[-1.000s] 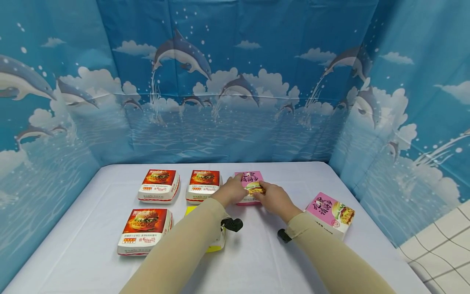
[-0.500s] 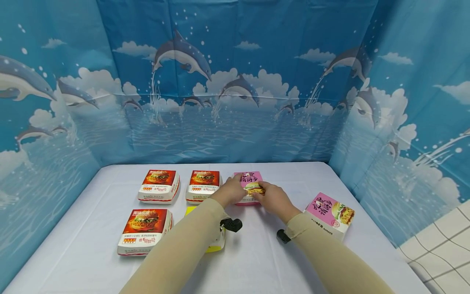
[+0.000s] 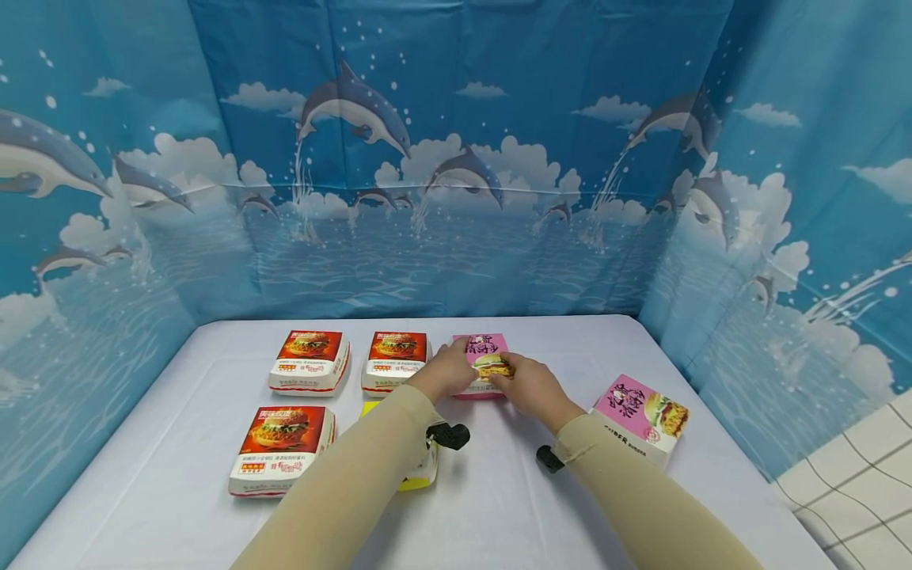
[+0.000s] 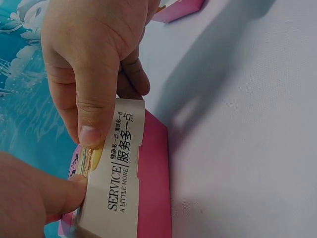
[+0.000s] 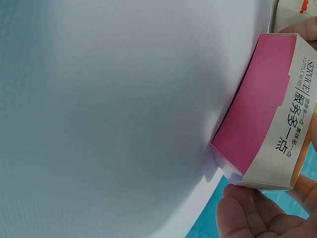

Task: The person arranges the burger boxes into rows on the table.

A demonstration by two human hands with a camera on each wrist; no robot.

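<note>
Both hands hold a pink burger box (image 3: 486,343) at the back middle of the table. My left hand (image 3: 447,372) grips its left side, and my right hand (image 3: 537,389) its right side, thumb over the lid. Seen from the left wrist, both thumbs press the lid edge of the burger box (image 4: 153,183), above its white flap with black lettering. In the right wrist view, the right fingers (image 5: 237,208) bend around the box's near corner. A red-and-white burger box (image 3: 395,360) stands just left of the left hand.
Two more red-and-white burger boxes (image 3: 309,360) (image 3: 279,447) form a column at the left. A yellow-edged box (image 3: 419,480) lies mostly hidden under the left forearm. Another pink burger box (image 3: 637,416) sits angled at the right, beside the right forearm. A dolphin-print curtain (image 3: 442,253) surrounds the white table (image 3: 499,507).
The pink box and both hands have shifted very slightly left. The grip looks the same, and the other boxes stay in place.
</note>
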